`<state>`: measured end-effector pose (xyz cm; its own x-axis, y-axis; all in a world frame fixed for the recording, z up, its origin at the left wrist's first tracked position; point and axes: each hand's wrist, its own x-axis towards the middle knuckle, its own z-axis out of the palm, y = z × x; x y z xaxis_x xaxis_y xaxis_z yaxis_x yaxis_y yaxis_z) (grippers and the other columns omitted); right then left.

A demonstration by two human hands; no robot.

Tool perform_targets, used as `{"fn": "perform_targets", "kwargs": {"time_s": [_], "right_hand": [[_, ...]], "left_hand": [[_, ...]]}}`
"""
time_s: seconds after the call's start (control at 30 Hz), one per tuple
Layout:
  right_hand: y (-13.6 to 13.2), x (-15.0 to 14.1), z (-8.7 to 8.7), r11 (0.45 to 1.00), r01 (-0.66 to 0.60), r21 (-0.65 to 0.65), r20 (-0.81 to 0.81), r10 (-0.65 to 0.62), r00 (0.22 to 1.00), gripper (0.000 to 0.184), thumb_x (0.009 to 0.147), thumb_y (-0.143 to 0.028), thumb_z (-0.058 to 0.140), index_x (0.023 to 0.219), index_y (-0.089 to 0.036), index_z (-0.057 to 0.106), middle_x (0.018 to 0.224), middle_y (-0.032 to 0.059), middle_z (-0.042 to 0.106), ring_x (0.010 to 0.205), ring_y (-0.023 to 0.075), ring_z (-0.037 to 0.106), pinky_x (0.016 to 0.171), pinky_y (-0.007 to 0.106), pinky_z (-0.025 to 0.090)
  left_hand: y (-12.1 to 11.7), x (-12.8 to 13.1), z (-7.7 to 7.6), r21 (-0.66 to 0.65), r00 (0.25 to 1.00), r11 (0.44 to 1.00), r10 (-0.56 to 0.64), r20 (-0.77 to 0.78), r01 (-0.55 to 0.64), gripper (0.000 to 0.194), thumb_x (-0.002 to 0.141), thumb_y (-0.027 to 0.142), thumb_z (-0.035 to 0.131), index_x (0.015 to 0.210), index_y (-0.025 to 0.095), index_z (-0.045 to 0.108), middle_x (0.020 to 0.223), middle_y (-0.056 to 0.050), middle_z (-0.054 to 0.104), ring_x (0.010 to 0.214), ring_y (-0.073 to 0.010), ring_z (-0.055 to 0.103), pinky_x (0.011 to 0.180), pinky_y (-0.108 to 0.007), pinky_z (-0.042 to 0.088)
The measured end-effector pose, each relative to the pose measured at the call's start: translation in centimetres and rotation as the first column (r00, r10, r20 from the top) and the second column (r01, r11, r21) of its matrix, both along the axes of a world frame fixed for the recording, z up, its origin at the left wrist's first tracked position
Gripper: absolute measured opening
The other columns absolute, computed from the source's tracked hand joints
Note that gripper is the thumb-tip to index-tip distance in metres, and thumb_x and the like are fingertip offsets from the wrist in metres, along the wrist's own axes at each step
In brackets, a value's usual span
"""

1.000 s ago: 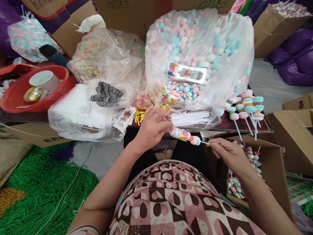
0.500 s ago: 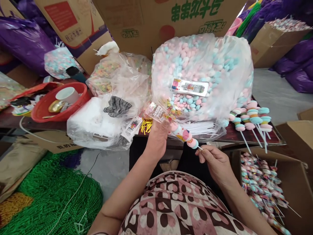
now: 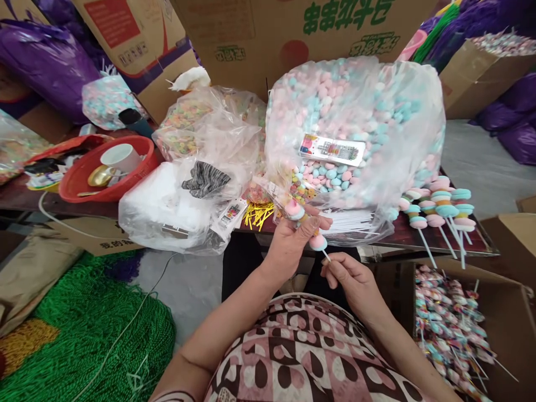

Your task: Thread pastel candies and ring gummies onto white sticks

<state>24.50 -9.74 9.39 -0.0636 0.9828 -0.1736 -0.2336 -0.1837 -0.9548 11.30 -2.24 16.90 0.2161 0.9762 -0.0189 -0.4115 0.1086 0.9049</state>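
A candy skewer (image 3: 302,223) of pink and blue marshmallow pieces on a white stick sits partly inside a clear printed wrapper (image 3: 272,192). My left hand (image 3: 293,240) is closed around the wrapped upper part of the skewer. My right hand (image 3: 349,279) pinches the stick just below the lowest candy. Both hands are held in front of the table edge, above my patterned top.
A big clear bag of pink and blue candies (image 3: 355,128) and a bag of colourful rings (image 3: 201,128) lie on the dark table (image 3: 481,245). Unwrapped skewers (image 3: 439,206) lie at the right; a box of wrapped skewers (image 3: 448,324) stands below. A red basin (image 3: 106,173) is left, green cord (image 3: 84,329) on the floor.
The skewer turned more upright and slid further into the wrapper. My right hand moved left and closer to my left hand. The camera view shifted slightly.
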Motion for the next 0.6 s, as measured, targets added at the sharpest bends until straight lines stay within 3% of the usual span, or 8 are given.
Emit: {"fn": "perform_targets", "kwargs": {"time_s": [0.13, 0.23, 0.37, 0.47, 0.6], "right_hand": [[0.4, -0.5, 0.5, 0.999, 0.024, -0.021, 0.005, -0.024, 1.000, 0.027, 0.081, -0.046, 0.069, 0.086, -0.019, 0.068, 0.056, -0.0036, 0.053, 0.051, 0.0095, 0.045, 0.054, 0.025, 0.035], [0.7, -0.8, 0.6, 0.994, 0.105, -0.020, -0.013, -0.105, 0.994, 0.029, 0.080, -0.047, 0.070, 0.087, -0.019, 0.068, 0.053, -0.0042, 0.051, 0.050, 0.0098, 0.043, 0.052, 0.025, 0.035], [0.6, -1.1, 0.5, 0.995, 0.086, -0.040, 0.010, -0.086, 0.996, 0.029, 0.080, -0.047, 0.070, 0.087, -0.019, 0.069, 0.055, -0.0034, 0.053, 0.049, 0.0092, 0.042, 0.051, 0.025, 0.034], [0.2, -1.2, 0.6, 0.998, 0.029, -0.056, 0.070, -0.025, 0.997, 0.032, 0.081, -0.050, 0.067, 0.086, -0.019, 0.069, 0.055, -0.0032, 0.052, 0.046, 0.0083, 0.038, 0.047, 0.025, 0.031], [0.2, -1.3, 1.1, 0.997, 0.001, -0.072, 0.125, 0.008, 0.992, 0.037, 0.083, -0.055, 0.062, 0.087, -0.019, 0.069, 0.053, -0.0038, 0.047, 0.044, 0.0085, 0.036, 0.044, 0.024, 0.026]], "left_hand": [[-0.1, -0.3, -0.5, -0.032, 0.998, 0.999, -0.029, -0.047, 0.027, 0.024, 0.080, 0.041, 0.071, 0.089, 0.020, 0.065, 0.077, 0.000, 0.069, 0.089, -0.0185, 0.065, 0.091, -0.035, 0.045], [-0.2, -0.8, -0.5, -0.072, 0.994, 0.995, -0.071, -0.081, 0.065, 0.029, 0.078, 0.042, 0.074, 0.093, 0.019, 0.065, 0.089, -0.004, 0.072, 0.095, -0.0188, 0.064, 0.092, -0.033, 0.045], [0.3, -1.7, 0.3, -0.102, 0.999, 0.995, -0.013, 0.048, 0.018, 0.048, 0.071, 0.052, 0.077, 0.107, 0.023, 0.062, 0.110, -0.006, 0.070, 0.104, -0.0203, 0.063, 0.089, -0.033, 0.047], [0.8, -1.8, 0.6, -0.153, 0.996, 0.988, 0.037, 0.084, -0.024, 0.041, 0.075, 0.049, 0.074, 0.104, 0.023, 0.062, 0.089, -0.002, 0.071, 0.089, -0.0179, 0.066, 0.082, -0.033, 0.048], [0.4, -0.6, -0.4, -0.189, 0.996, 0.981, 0.057, 0.066, -0.044, 0.028, 0.075, 0.044, 0.074, 0.082, 0.019, 0.063, 0.067, 0.002, 0.063, 0.081, -0.0169, 0.067, 0.090, -0.034, 0.046]]}}
